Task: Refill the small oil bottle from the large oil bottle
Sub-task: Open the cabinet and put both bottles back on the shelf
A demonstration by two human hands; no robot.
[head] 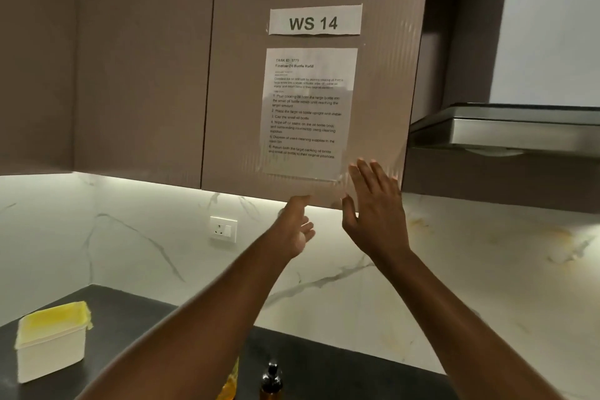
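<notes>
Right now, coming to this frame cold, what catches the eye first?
The paper label reading WS 14 and the printed task sheet below it, both stuck on the brown upper cabinet door, stand out first. Both hands are raised just under the sheet: the right hand open with straight fingers by its lower right corner, the left hand at the door's bottom edge. Down left on the dark counter sits a white tub with a yellow lining.
</notes>
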